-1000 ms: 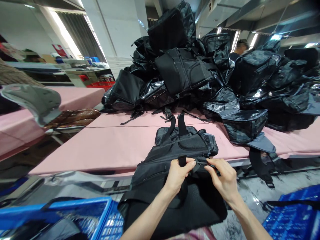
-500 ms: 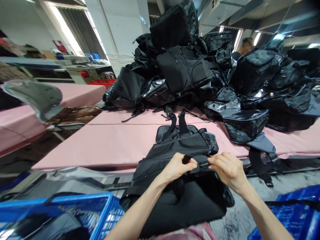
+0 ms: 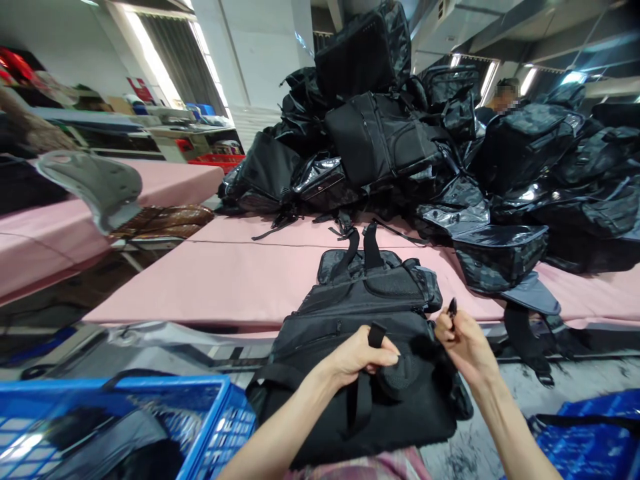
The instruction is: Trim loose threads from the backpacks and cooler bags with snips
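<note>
A black backpack (image 3: 360,313) lies half on the pink table's near edge (image 3: 225,287) and half over my lap, its shoulder straps pointing away from me. My left hand (image 3: 357,357) is closed around a black webbing strap (image 3: 376,333) at the middle of the pack. My right hand (image 3: 463,337) is off the pack's right side, fingers pinched on a small black strap end or zipper pull (image 3: 452,307) that sticks up from them.
A tall heap of black backpacks (image 3: 400,133) fills the far side of the table, with a person behind it. A blue plastic crate (image 3: 125,427) stands at lower left, another blue crate (image 3: 590,433) at lower right. A second pink table and a grey chair back (image 3: 95,187) are on the left.
My right hand has moved away from my left, out to the pack's right side, pulling a small black piece with it. My left hand keeps its grip on the strap.
</note>
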`<state>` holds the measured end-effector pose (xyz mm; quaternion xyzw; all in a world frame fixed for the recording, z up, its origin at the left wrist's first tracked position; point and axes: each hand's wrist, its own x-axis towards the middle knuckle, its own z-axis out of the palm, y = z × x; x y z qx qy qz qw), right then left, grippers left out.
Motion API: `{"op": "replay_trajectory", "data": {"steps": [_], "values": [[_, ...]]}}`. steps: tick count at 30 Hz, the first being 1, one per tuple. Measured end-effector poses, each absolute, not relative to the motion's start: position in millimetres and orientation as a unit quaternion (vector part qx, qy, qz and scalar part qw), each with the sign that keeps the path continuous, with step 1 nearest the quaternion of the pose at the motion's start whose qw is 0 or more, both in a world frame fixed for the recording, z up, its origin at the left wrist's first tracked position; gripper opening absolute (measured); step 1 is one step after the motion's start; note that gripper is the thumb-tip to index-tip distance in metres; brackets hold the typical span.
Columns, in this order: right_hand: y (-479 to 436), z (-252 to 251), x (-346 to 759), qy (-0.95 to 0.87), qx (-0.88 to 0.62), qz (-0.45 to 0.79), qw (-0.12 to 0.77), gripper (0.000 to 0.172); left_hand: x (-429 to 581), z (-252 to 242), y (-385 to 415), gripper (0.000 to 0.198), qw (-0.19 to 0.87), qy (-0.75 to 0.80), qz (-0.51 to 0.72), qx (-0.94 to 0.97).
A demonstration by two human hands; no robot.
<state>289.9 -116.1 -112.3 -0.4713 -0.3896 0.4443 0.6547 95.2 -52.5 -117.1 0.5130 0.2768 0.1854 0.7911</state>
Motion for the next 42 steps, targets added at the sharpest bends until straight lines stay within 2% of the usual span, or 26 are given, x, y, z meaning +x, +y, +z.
{"op": "replay_trajectory", "data": {"steps": [2, 5, 7, 8, 12, 15, 16, 19, 25, 34, 37, 42], "values": [[-112, -111, 286, -0.412, -0.510, 0.399, 0.641, 0.029, 95, -121, -57, 0.024, 0.794, 0.304, 0.164, 0.500], [-105, -107, 268, -0.507, -0.564, 0.381, 0.529, 0.034, 98, -116, -64, 0.024, 0.782, 0.307, 0.180, 0.513], [-101, -104, 255, -0.552, -0.568, 0.381, 0.478, 0.020, 100, -110, -68, 0.024, 0.747, 0.314, 0.186, 0.556], [-99, -102, 249, -0.565, -0.566, 0.379, 0.466, 0.014, 100, -107, -69, 0.024, 0.724, 0.324, 0.192, 0.579], [-91, -97, 243, -0.580, -0.551, 0.394, 0.451, 0.019, 92, -103, -69, 0.028, 0.647, 0.381, 0.275, 0.601], [-90, -102, 248, -0.578, -0.563, 0.391, 0.443, 0.018, 86, -103, -66, 0.030, 0.629, 0.405, 0.310, 0.587], [-91, -104, 250, -0.579, -0.578, 0.371, 0.439, 0.018, 85, -104, -64, 0.030, 0.628, 0.411, 0.318, 0.580], [-97, -111, 255, -0.584, -0.638, 0.264, 0.426, 0.032, 84, -105, -60, 0.028, 0.594, 0.446, 0.356, 0.567], [-109, -114, 249, -0.650, -0.638, 0.065, 0.406, 0.019, 90, -105, -59, 0.023, 0.557, 0.465, 0.379, 0.575], [-111, -108, 242, -0.728, -0.552, -0.178, 0.365, 0.015, 93, -107, -62, 0.022, 0.551, 0.465, 0.368, 0.587], [-111, -111, 245, -0.717, -0.561, -0.147, 0.387, 0.011, 94, -105, -61, 0.022, 0.557, 0.465, 0.373, 0.579], [-111, -124, 254, -0.605, -0.624, 0.041, 0.492, 0.014, 90, -103, -56, 0.030, 0.673, 0.434, 0.362, 0.478]]}}
